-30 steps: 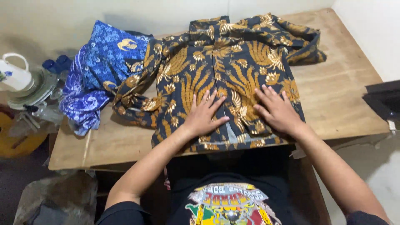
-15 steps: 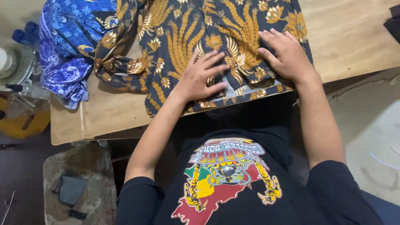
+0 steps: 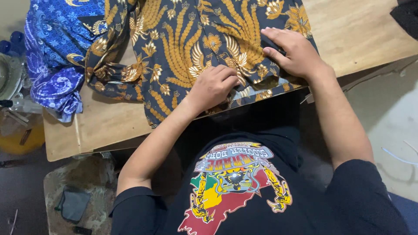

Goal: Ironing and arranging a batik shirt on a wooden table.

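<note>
A dark batik shirt (image 3: 183, 48) with gold leaf and feather patterns lies spread on a wooden table (image 3: 361, 35). My left hand (image 3: 213, 87) has its fingers curled into the cloth at the shirt's near hem. My right hand (image 3: 294, 52) pinches a fold of the same shirt near its right edge, fingers bent over the fabric. Both hands sit close to the table's near edge.
A crumpled blue batik cloth (image 3: 52, 56) lies at the table's left end, touching the shirt's sleeve. Left of the table stand a pale round dish (image 3: 6, 76) and blue bottle caps (image 3: 11, 41). A dark object (image 3: 407, 15) sits at the far right corner. Below, a patterned mat (image 3: 78, 191) covers the floor.
My view has tilted down toward my body. My left hand went from flat, spread fingers to curled fingers at the hem; my right hand now pinches the cloth.
</note>
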